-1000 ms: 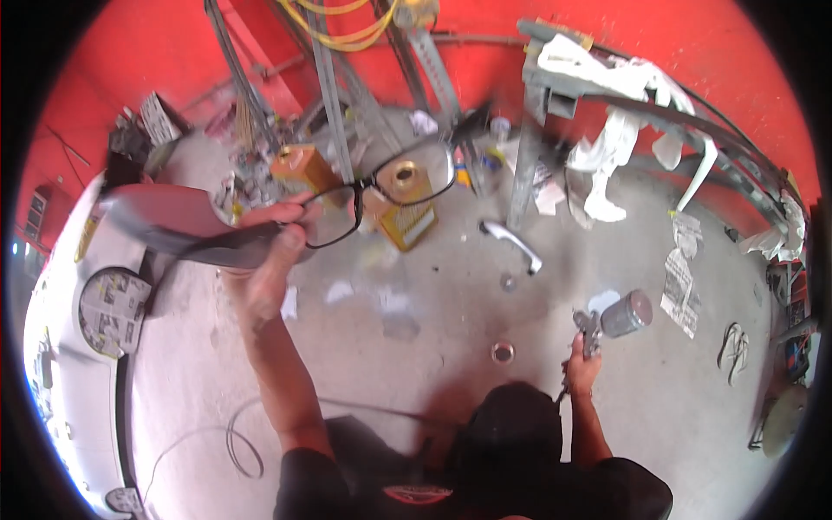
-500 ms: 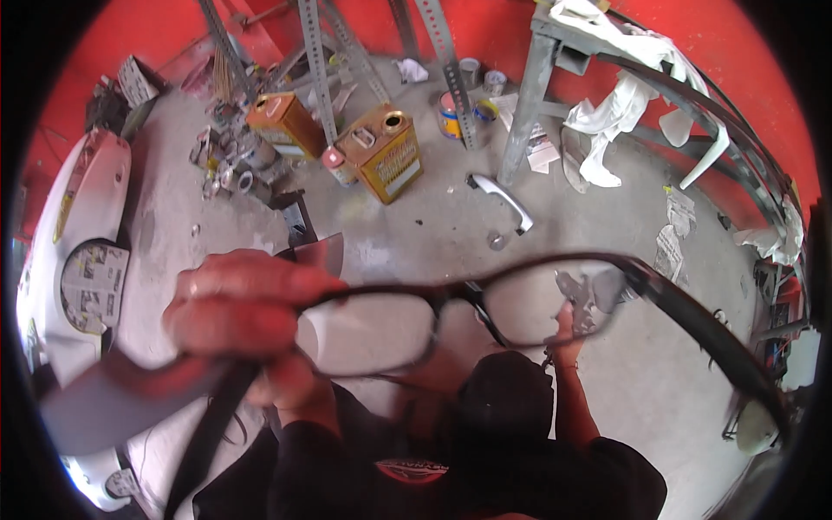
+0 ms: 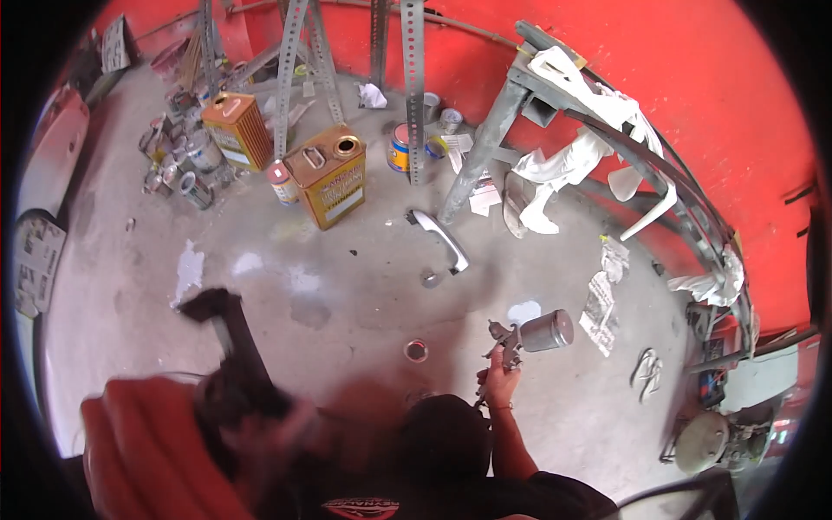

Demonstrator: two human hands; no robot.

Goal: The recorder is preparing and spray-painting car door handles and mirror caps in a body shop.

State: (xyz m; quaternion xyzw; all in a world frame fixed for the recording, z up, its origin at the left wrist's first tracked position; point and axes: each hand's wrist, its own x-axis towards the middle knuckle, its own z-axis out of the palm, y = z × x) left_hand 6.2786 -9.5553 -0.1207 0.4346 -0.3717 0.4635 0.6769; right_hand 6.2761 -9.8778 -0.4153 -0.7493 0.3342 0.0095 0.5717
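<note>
My right hand (image 3: 500, 383) is wrapped round the grip of a spray gun (image 3: 511, 340) with a grey metal cup. The gun points leftward, over the concrete floor. My left hand (image 3: 152, 451) looms large and blurred at the lower left, its fingers curled together. Eyeglasses run along the lower edge; one rim with its lens (image 3: 693, 503) shows at the lower right. The left hand's grip on their other side is mostly hidden. Beside that hand stands a blurred dark bar (image 3: 234, 347), whose kind I cannot make out. A silver door handle (image 3: 442, 241) lies on the floor ahead.
Gold tin cans (image 3: 334, 182) and several small paint tins (image 3: 199, 152) stand by perforated metal posts (image 3: 412, 95). White parts (image 3: 568, 156) hang on a rack at the right, near newspaper (image 3: 600, 299), sandals (image 3: 647, 373) and a round tank (image 3: 704, 438). A white car panel (image 3: 52, 156) edges the left.
The eyeglasses have dropped from across the middle of the view to its lower edge, with my left hand lower too. The spray gun, seen before through a lens, now shows unobstructed.
</note>
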